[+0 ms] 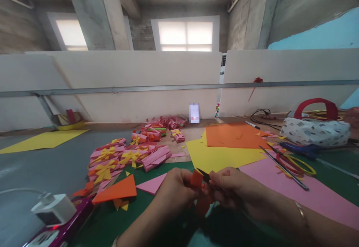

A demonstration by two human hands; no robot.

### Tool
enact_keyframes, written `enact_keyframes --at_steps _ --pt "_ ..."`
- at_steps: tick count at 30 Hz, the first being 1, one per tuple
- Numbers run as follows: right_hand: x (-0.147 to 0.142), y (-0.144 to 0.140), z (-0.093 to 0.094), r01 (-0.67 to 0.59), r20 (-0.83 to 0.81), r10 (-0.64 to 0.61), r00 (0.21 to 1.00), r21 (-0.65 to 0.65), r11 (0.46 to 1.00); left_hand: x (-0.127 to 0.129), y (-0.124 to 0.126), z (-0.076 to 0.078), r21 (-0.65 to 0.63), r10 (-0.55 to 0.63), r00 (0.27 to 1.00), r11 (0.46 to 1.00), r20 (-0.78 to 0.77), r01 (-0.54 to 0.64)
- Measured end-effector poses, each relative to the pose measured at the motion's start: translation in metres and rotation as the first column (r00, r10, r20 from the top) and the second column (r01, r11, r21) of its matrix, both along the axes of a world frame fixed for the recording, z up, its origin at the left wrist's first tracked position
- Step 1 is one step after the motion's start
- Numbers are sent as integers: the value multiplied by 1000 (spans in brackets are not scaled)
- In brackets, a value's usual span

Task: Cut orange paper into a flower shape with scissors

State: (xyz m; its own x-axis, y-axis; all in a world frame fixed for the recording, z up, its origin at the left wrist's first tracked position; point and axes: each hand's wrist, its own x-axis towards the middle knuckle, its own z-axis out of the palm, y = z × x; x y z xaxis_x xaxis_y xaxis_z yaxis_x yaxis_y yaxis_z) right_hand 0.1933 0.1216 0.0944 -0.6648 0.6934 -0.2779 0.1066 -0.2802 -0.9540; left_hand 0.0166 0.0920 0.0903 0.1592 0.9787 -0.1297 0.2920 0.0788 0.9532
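My left hand [176, 193] is closed, pinching a folded piece of orange paper [202, 206] low in the middle of the view. My right hand [231, 187] is closed on a dark pointed blade tool [203, 174]. Its tip lies against the top of the orange paper; the rest of the tool is hidden by my fingers. Beneath my hands is a green mat [112, 224]. Left of my left hand lie a pink paper triangle [150, 183] and an orange folded paper [119, 191].
Pink paper rolls with yellow bows [112, 161] are piled at left. Yellow [221, 157], orange [235, 135] and pink sheets [297, 187] lie ahead and right, with scissors [300, 164] on the pink. A white charger [54, 209] is plugged into a purple power strip [75, 221]. A phone [194, 113] stands behind.
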Motion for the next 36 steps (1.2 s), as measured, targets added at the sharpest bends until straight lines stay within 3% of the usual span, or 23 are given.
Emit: enact_keyframes --at_steps 17,36 --pt "-3 -6 -1 9 -48 -11 999 -26 1000 5 -4 9 27 65 998 997 13 -66" --pt "-2 -8 -2 43 -47 -45 998 -43 998 0 -3 9 99 21 1000 995 13 -22"
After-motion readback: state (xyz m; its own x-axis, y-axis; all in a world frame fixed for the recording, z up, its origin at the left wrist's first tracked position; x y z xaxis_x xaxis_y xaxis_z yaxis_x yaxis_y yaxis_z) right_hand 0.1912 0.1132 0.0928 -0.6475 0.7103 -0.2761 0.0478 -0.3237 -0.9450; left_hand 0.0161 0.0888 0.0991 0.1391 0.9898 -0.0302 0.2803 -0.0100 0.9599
